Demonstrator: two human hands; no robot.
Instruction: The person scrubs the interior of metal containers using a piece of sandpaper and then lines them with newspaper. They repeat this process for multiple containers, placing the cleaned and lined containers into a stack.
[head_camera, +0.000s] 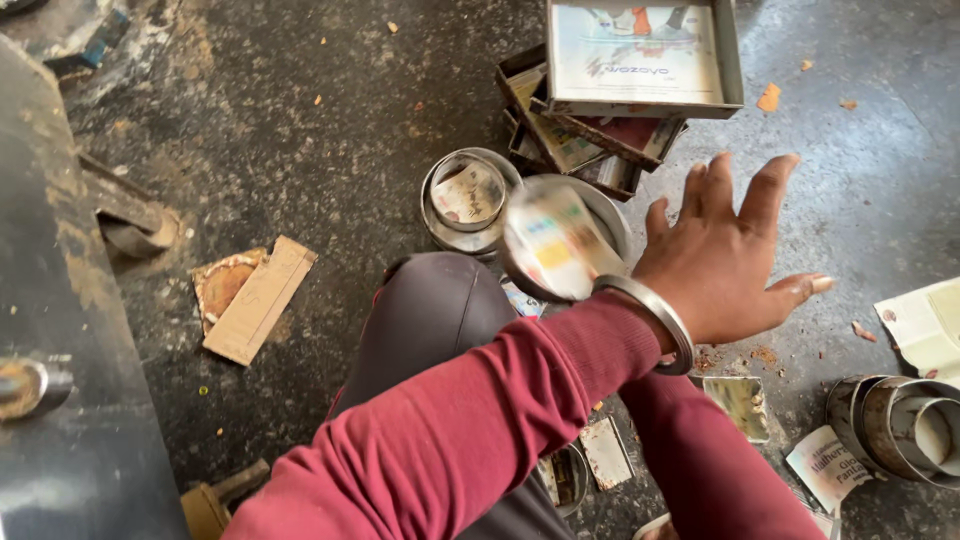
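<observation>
The left hand (725, 265) is stretched out over the dark floor (360, 120) with its back to the camera; its fingers (770, 190) are spread wide and hold nothing. A metal bangle (655, 318) sits on the wrist, where the dark red sleeve (480, 400) ends. Just beside this hand, on its left in the picture, there is a round disc (555, 240) with a printed coloured face. It is blurred, and I cannot tell if it touches the hand or the things under it. Behind the disc a round metal tin (468, 200) stands on the floor with a paper label inside. Further back lies a stack of flat rectangular trays (610, 100); the top one is grey with a printed sheet in it. The right hand is not visible, only a red sleeve going under the left arm. Near the right edge lie several metal rings (905, 425), one inside another. On the left, well apart, pieces of cardboard (255, 298) lie on the floor.
</observation>
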